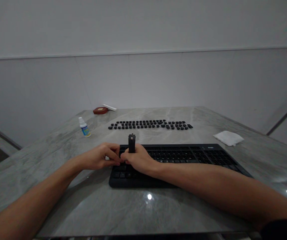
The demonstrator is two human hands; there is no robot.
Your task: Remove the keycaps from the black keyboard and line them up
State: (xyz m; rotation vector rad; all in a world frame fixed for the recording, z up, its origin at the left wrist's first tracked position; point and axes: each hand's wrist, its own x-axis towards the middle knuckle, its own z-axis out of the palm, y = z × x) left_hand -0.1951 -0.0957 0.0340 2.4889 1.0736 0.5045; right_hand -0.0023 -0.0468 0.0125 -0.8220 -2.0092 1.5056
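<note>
A black keyboard (pixel 143 183) lies on the marbled table, many of its key positions without keycaps. My right hand (pixel 141 160) is closed around a slim black tool (pixel 132 143), which stands upright over the keyboard's left end. The tool's lower end is hidden by my fingers. My left hand (pixel 102 156) comes in from the left, fingers closed together at the keyboard's left edge, close to my right fingertips. Whatever lies between the left fingers is hidden. Some keycaps (pixel 122 174) sit in place at the front left corner.
Loose black keycaps (pixel 143 125) lie in rows beyond the keyboard. A white spray bottle (pixel 85 127) stands at the left. Behind it are a reddish-brown case (pixel 100 110) and a white flat object (pixel 110 107). A white cloth (pixel 229 138) lies at the right.
</note>
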